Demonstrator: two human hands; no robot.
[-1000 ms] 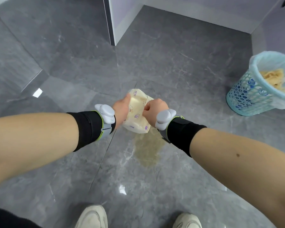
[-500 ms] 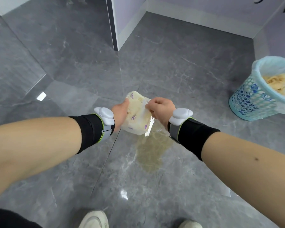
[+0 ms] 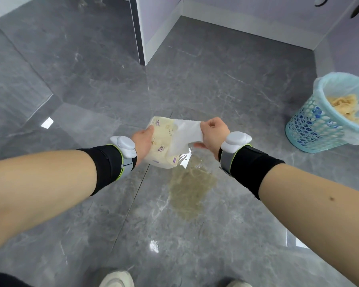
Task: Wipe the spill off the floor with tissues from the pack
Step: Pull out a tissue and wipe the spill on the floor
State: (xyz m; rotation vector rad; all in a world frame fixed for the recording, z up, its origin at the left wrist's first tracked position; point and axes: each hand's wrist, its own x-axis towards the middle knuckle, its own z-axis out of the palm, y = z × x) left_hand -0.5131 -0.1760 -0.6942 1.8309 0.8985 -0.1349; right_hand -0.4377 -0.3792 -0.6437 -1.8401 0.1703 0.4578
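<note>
While the left hand [image 3: 143, 139] clasps the tissue pack [image 3: 161, 145] from its left side, fingers wrapped behind the soft cream wrapper and thumb lying along its upper edge, the right hand [image 3: 212, 135] has its grip closed on a white tissue [image 3: 186, 134] that stretches from the pack's opening across to the curled fingers. That tissue is partly out: its far end lies pinched in the right fist, its near end is still tucked into the pack, and the sheet spans the gap between the two grips as a taut, slightly creased band. A loose flap of clear wrapper [image 3: 184, 158] hangs just below the right grip, at the pack's lower corner. Both hands are held in the air above the grey marble-patterned floor [image 3: 91, 83]. Below the grips, and a little toward the right one, the yellowish-brown spill [image 3: 190, 188] spreads over the tiles as a thin, uneven patch, not touched by tissue or pack. Each wrist carries a black band with a pale grey device [image 3: 123, 146] on top. Well off to the right of the right grip stands a light-blue perforated wastebasket [image 3: 311, 129] with a plastic liner, holding crumpled, stained tissues [image 3: 345, 106]. Beneath the forearms, at the bottom edge of the view, the toes of two pale shoes [image 3: 116, 279] show.
</note>
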